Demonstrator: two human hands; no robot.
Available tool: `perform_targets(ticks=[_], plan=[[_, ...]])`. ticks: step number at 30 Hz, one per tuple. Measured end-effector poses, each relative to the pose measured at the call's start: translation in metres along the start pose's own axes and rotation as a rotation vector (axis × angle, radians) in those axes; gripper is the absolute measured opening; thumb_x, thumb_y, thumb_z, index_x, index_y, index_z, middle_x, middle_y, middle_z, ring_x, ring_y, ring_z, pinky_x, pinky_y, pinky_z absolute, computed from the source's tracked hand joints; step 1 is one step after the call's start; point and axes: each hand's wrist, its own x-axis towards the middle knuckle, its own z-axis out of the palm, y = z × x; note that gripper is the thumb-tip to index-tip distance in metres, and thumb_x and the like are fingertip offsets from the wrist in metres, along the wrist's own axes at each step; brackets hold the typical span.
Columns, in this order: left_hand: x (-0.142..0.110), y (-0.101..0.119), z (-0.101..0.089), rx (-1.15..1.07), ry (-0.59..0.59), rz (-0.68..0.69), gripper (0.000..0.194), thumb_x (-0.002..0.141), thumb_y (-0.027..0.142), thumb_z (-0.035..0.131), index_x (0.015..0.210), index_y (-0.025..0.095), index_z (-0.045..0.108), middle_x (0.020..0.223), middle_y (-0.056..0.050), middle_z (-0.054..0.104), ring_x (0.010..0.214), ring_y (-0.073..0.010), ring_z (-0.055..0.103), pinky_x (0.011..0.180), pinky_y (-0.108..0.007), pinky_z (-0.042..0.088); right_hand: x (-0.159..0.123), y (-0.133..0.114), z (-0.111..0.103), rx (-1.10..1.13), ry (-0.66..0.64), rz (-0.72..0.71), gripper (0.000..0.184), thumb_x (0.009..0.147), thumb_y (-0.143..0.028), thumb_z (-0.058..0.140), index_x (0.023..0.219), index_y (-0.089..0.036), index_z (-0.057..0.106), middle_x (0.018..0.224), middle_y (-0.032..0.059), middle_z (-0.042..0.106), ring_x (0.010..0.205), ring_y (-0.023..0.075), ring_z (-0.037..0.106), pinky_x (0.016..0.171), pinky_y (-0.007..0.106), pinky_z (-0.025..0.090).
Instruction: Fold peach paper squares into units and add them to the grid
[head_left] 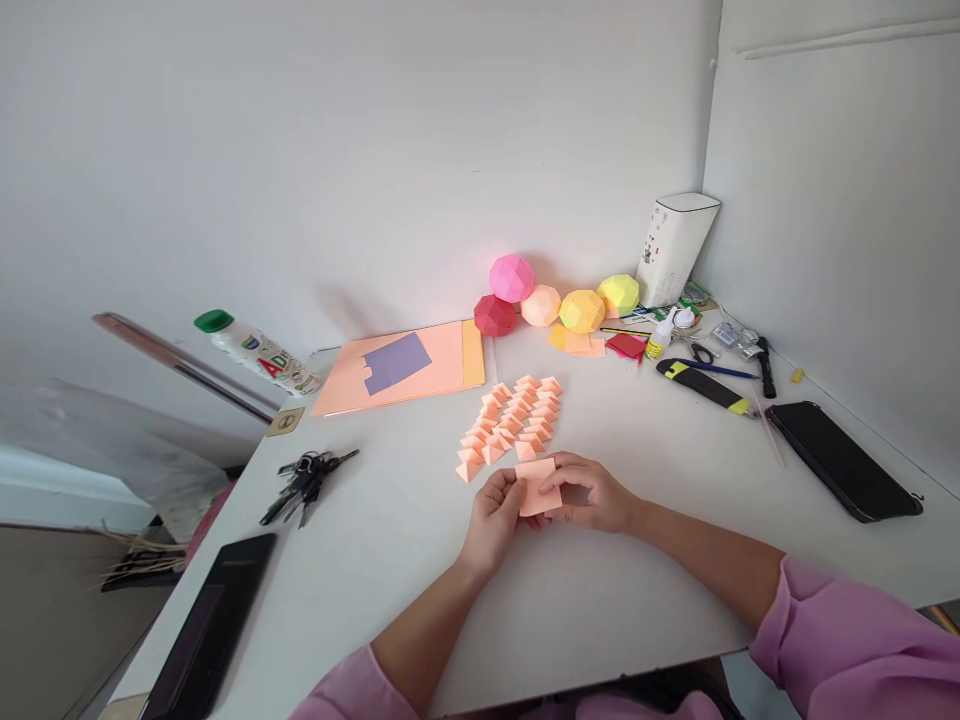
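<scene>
Between my hands, just above the table, is a small square of peach paper (pixel 537 490). My left hand (pixel 495 510) pinches its left edge, thumb on top. At its right side my right hand (pixel 596 490) grips it with curved fingers. Right beyond the paper stand several folded peach paper pieces (pixel 517 420), small and pointed, set out in slanting rows. Farther back sit faceted paper balls: a pink ball (pixel 511 278), a red ball (pixel 494 316), a peach ball (pixel 541 306), an orange-yellow ball (pixel 582 311) and a yellow ball (pixel 618 295).
Large peach sheets (pixel 337 385) with a purple piece (pixel 401 362) lie at the back left, near a bottle (pixel 259 350). Keys (pixel 307 485) and a black device (pixel 214 620) lie left. Rightward are a cutter (pixel 705 388), a glue bottle (pixel 660 335), a black case (pixel 844 460) and a white container (pixel 676 250).
</scene>
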Motion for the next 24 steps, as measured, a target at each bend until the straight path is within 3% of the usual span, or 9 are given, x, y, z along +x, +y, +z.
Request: perform_targets(ticks=[2,5,11,18,24], plan=[[-0.0015,0.0009,0.0010,0.050,-0.016,-0.012,0.026,0.080,0.041,0.057,0.083,0.015,0.054,0.059,-0.002,0.066,0.055,-0.0167,0.064,0.054,-0.027,0.048,0.0006,-0.0027,0.0001,-0.017,0.025,0.033,0.013,0.079,-0.031,0.063,0.081,-0.018,0.067,0.085,0.0070,0.061,0.088,0.0206,0.058,0.077,0.035,0.049],[-0.0023,-0.0004,0.0011,0.071,-0.020,-0.019,0.026,0.080,0.041,0.057,0.084,0.015,0.055,0.065,-0.002,0.067,0.054,-0.0146,0.062,0.055,-0.027,0.048,0.0019,-0.0067,-0.0015,0.028,0.026,0.151,0.023,0.085,-0.035,0.056,0.075,-0.018,0.068,0.080,0.0061,0.061,0.077,0.0174,0.057,0.069,0.031,0.049],[-0.0008,-0.0049,-0.0017,0.082,-0.046,-0.020,0.022,0.082,0.037,0.056,0.085,0.015,0.054,0.077,-0.006,0.068,0.057,-0.0146,0.063,0.055,-0.027,0.048,0.0042,-0.0074,-0.0054,0.280,0.110,0.378,0.023,0.078,-0.036,0.063,0.071,-0.015,0.063,0.085,0.0045,0.060,0.069,0.0136,0.055,0.060,0.026,0.046],[-0.0060,0.0041,0.0009,0.138,-0.146,0.033,0.039,0.087,0.049,0.041,0.097,0.015,0.058,0.090,-0.009,0.067,0.065,-0.0163,0.064,0.060,-0.029,0.048,0.0059,-0.0087,-0.0049,0.330,0.086,0.434,0.021,0.078,-0.035,0.063,0.072,-0.015,0.061,0.072,0.0014,0.060,0.064,0.0132,0.056,0.061,0.027,0.046],[-0.0050,0.0010,0.0043,0.225,-0.077,-0.010,0.037,0.080,0.048,0.057,0.096,0.015,0.056,0.083,-0.007,0.068,0.060,-0.0138,0.062,0.058,-0.026,0.048,0.0038,-0.0045,-0.0046,0.267,0.107,0.497,0.023,0.075,-0.037,0.065,0.078,-0.015,0.062,0.069,0.0017,0.061,0.063,0.0143,0.057,0.058,0.028,0.047]])
